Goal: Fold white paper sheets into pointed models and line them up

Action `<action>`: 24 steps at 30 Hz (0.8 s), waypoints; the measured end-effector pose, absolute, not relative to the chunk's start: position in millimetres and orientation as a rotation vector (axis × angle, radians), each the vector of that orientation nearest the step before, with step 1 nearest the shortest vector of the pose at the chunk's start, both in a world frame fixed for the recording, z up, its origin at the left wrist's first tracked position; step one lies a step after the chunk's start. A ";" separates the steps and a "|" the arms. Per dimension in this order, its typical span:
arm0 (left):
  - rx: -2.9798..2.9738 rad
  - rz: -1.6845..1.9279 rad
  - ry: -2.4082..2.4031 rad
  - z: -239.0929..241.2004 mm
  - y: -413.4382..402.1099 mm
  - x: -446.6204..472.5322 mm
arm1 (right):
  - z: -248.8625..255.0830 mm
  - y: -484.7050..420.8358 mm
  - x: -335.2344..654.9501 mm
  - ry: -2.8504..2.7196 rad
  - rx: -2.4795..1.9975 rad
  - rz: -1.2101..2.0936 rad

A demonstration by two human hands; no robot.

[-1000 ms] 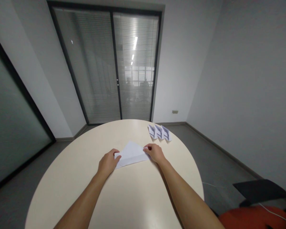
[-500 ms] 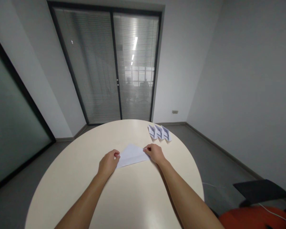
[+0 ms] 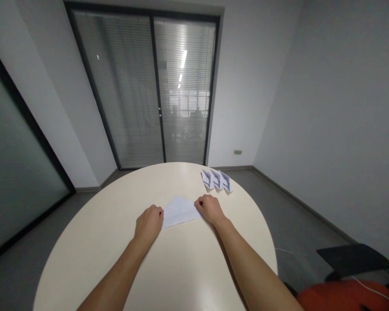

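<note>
A white folded paper (image 3: 179,211), triangular in outline, lies flat on the round cream table (image 3: 123,224). My left hand (image 3: 149,223) is curled at the paper's left corner, fingers pressed against its edge. My right hand (image 3: 209,209) is curled at the paper's right corner, fingertips pinching or pressing it. Both forearms reach in from the bottom of the view.
Three small folded paper pieces (image 3: 217,179) lie in a row near the table's far right edge. Glass doors with blinds (image 3: 152,90) stand beyond the table. A dark chair part (image 3: 353,258) and an orange seat (image 3: 346,297) sit low on the right.
My left hand has slid rightward along the paper, and the visible part of the paper has grown narrower. The right hand has barely shifted.
</note>
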State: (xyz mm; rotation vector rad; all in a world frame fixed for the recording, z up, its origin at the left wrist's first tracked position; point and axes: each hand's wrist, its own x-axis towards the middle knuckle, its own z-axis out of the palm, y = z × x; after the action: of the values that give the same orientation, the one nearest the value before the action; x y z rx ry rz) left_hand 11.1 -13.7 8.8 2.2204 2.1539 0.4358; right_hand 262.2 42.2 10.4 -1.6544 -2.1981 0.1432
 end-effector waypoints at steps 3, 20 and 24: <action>2.315 0.314 2.167 13.6 -18.3 19.5 | 17.3 36.4 257.2 -2.269 -1.697 0.036; 2.441 0.183 2.249 19.5 -29.8 41.3 | 32.1 -0.1 223.0 -2.332 -1.853 -0.028; 2.472 0.186 2.194 19.0 -26.8 39.7 | 33.8 -2.6 217.4 -2.343 -1.881 -0.025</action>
State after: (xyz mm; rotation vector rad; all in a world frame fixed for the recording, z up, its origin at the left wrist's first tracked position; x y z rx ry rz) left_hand 39.7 -26.8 19.0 2.4718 2.1941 0.1864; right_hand 217.4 -2.6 33.8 -1.8807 -2.3426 -0.0255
